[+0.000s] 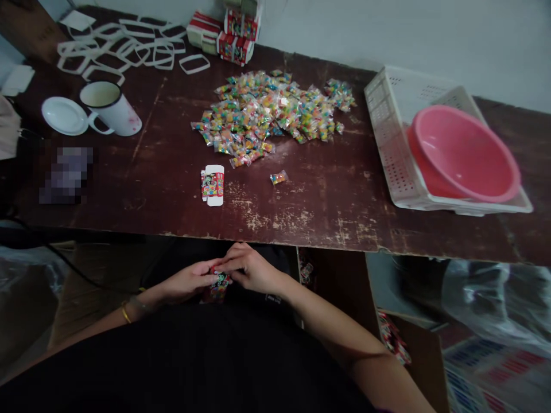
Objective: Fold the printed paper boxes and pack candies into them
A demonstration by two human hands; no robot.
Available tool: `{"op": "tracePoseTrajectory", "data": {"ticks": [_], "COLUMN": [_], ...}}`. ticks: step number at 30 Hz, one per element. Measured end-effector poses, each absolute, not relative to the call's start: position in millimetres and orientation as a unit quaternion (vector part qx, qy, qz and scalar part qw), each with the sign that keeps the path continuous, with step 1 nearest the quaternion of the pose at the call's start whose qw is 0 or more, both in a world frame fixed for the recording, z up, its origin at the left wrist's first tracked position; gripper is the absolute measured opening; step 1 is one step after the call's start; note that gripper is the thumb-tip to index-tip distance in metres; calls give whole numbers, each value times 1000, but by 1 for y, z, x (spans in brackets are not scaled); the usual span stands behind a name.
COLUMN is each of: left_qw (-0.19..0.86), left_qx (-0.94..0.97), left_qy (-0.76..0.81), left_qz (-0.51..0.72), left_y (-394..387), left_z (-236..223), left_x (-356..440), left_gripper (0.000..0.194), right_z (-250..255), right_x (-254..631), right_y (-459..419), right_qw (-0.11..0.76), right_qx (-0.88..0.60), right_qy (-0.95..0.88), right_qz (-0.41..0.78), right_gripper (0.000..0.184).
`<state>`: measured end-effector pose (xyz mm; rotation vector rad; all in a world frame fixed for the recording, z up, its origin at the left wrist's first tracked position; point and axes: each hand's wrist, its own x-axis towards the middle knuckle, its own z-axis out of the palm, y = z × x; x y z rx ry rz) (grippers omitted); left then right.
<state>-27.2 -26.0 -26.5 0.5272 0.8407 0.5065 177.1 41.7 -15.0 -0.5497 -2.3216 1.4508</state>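
Just below the table's front edge, over my lap, a small red printed candy box [220, 282] is between my hands. My left hand [193, 279] is closed round its left side, the thumb along the top. The fingers of my right hand [252, 269] bend over the box's upper end and press on it; part of the box is hidden beneath them. On the table in front lies a flattened red-and-white carton [212, 186]. A single wrapped candy packet [279, 177] lies to its right, with a wide heap of colourful candy packets [267, 115] behind.
A white enamel mug [118, 112], its white lid [64, 116] and several pale band-like frames [124, 49] are on the left. Stacked printed boxes [236, 46] stand by the wall. At right, a white plastic basket [390, 155] holds a pink basin [469, 152]. Open cartons [408, 355] stand below.
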Motion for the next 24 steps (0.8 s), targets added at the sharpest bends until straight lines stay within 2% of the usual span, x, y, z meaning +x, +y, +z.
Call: {"op": "tracePoseTrajectory", "data": {"ticks": [2,4,6,8,11,13,16,18,21,24], "left_qw": [850,829,787,736,641,590,589,605,644,672], "left_qx": [246,272,347,445,584,637,642,603,462,377], "left_qy": [405,433,467,484,493,496,490,518,572,566], "left_qz": [232,226,205,161,75,8,-34,41,211,291], "left_y": [-25,-21,-13,-2,14,21,29,34,41,43], "left_z": [-23,-18,-10,-1,13,19,22,20,14,6], "left_x": [-29,-32,-36,-42,-56,-70,-87,-91,-80,-54], "left_gripper": [54,62,60,44,20,19,21,17,26,37], "right_z": [-16,-19,-24,-32,-46,-53,-62,-65,-58,-36], "right_x": [180,190,207,227,244,242,228,220,211,203], "right_y": [44,64,102,148,190,184,140,109,79,66], "right_qw": [198,244,292,308,216,161,160,179,214,276], "right_qx": [-199,-237,-319,-433,-527,-500,-450,-450,-466,-473], "right_qy": [-783,-766,-782,-795,-807,-839,-866,-860,-832,-758], "right_qz": [556,546,448,293,156,142,150,161,212,354], "right_gripper": [26,26,26,28,49,62,73,62,27,20]}}
